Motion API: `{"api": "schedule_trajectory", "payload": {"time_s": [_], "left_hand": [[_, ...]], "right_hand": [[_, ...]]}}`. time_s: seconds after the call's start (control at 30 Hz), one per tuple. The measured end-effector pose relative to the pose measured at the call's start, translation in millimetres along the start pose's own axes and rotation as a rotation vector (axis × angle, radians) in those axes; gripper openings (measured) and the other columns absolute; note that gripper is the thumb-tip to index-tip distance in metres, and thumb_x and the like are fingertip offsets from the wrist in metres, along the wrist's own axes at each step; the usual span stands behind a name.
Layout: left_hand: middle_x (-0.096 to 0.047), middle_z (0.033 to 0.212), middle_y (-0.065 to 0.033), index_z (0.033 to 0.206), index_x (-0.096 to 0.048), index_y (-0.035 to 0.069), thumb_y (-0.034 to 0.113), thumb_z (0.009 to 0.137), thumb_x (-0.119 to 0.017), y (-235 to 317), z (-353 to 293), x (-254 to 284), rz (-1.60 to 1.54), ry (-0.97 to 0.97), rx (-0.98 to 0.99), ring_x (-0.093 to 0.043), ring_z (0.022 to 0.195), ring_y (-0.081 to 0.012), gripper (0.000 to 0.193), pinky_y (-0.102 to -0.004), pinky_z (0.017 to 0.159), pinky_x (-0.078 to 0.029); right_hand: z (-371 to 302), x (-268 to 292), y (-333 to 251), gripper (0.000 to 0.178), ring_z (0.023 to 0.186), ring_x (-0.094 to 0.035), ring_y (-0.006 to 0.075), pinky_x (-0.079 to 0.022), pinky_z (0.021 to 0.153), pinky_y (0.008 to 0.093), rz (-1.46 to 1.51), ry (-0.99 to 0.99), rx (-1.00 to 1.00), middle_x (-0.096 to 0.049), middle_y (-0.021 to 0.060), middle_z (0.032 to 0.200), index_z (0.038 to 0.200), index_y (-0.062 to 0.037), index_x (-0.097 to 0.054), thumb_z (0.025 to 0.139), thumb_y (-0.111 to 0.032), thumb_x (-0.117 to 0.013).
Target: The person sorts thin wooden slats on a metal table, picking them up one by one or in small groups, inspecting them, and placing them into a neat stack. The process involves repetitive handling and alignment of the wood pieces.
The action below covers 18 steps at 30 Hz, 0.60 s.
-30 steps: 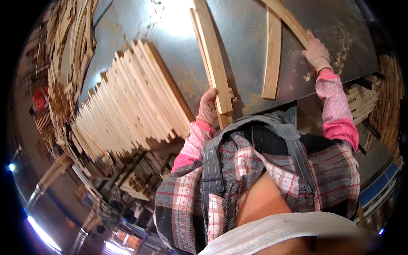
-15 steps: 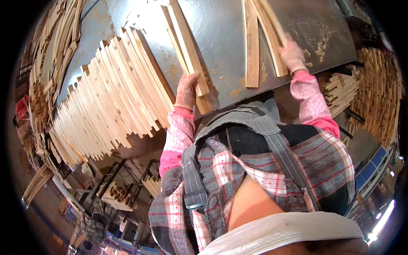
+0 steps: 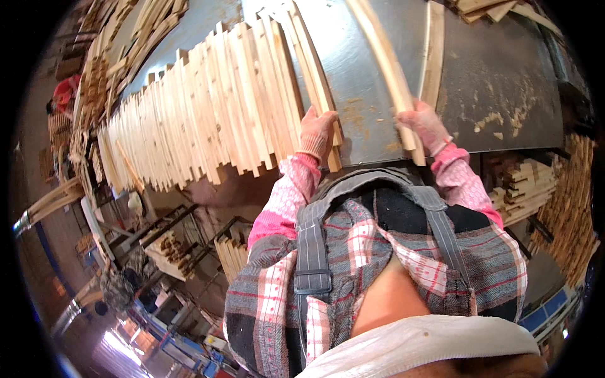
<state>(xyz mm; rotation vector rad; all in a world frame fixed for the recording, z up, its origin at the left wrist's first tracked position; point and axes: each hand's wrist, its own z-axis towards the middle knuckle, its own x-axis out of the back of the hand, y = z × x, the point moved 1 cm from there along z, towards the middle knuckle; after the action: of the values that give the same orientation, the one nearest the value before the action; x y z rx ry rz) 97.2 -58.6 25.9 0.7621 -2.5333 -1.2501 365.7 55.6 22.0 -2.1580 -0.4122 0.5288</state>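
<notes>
My left hand [image 3: 317, 133] is closed round the near end of a pair of pale wooden strips [image 3: 313, 63]. They lie just right of a long row of wooden strips [image 3: 208, 107], set side by side on the metal table. Farther right, my right hand [image 3: 427, 128] grips curved wooden strips [image 3: 381, 47], apparently two together, near their close end; their far ends run out of view at the top. A separate wooden strip [image 3: 433, 50] lies beyond my right hand. Both hands wear pinkish gloves, and pink patterned sleeves cover the forearms.
The metal tabletop [image 3: 498, 75] carries wood scraps and sawdust. Loose strips [image 3: 145, 38] are heaped at the far left, and more boards [image 3: 485, 9] lie at the top right. Below the right edge stand stacked timber pieces [image 3: 526, 189]. Metal racks [image 3: 170, 227] stand at lower left.
My left hand has brought its pair of strips closer to the row. My right hand has carried the curved strips leftward, past the separate strip. The whole view has shifted.
</notes>
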Motion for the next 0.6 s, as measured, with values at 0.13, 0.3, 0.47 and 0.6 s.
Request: {"api": "schedule_trajectory", "payload": {"time_s": [0.13, 0.3, 0.47, 0.6], "left_hand": [[-0.072, 0.101, -0.0216, 0.118, -0.065, 0.000, 0.030, 0.091, -0.072, 8.8, 26.0, 25.4, 0.988, 0.080, -0.126, -0.070, 0.090, -0.0353, 0.041, -0.0448, 0.077, -0.055], [-0.061, 0.132, -0.0312, 0.133, -0.060, -0.005, 0.043, 0.085, -0.074, 51.8, 8.8, 13.9, 1.170, 0.285, -0.706, -0.056, 0.127, -0.0441, 0.069, -0.0489, 0.107, -0.045], [-0.049, 0.147, -0.0271, 0.144, -0.050, -0.006, 0.043, 0.081, -0.076, 14.6, 61.0, 22.4, 1.389, 0.239, -0.928, -0.044, 0.138, -0.0440, 0.084, -0.0495, 0.119, -0.033], [-0.050, 0.148, -0.0260, 0.143, -0.052, -0.004, 0.038, 0.081, -0.076, 22.6, 54.2, -3.1, 1.363, 0.166, -0.745, -0.045, 0.139, -0.0429, 0.078, -0.0481, 0.119, -0.034]], "right_hand": [[51.1, -90.4, 20.4, 0.064, 0.084, -0.067, 0.0176, -0.056, 0.076, 0.0358, -0.491, -0.208, 0.041, -0.071, 0.0109, 0.101, 0.138, -0.0006, -0.057, 0.080, -0.021, -0.075], [81.4, -147.6, 15.2, 0.061, 0.094, -0.075, 0.0369, -0.058, 0.083, 0.0488, -1.102, -0.388, -0.111, -0.075, 0.0261, 0.093, 0.098, 0.0060, -0.076, 0.089, -0.054, -0.069], [83.7, -152.2, -15.8, 0.058, 0.114, -0.069, 0.0383, -0.054, 0.097, 0.0477, -1.385, -0.377, -0.054, -0.071, 0.0255, 0.118, 0.121, 0.0017, -0.070, 0.086, -0.044, -0.072], [63.2, -16.2, -48.5, 0.086, 0.128, -0.058, 0.0401, -0.047, 0.108, 0.0453, -1.188, 0.471, -0.001, -0.057, 0.0247, 0.139, 0.147, -0.0021, -0.044, 0.081, -0.041, -0.082]]}}
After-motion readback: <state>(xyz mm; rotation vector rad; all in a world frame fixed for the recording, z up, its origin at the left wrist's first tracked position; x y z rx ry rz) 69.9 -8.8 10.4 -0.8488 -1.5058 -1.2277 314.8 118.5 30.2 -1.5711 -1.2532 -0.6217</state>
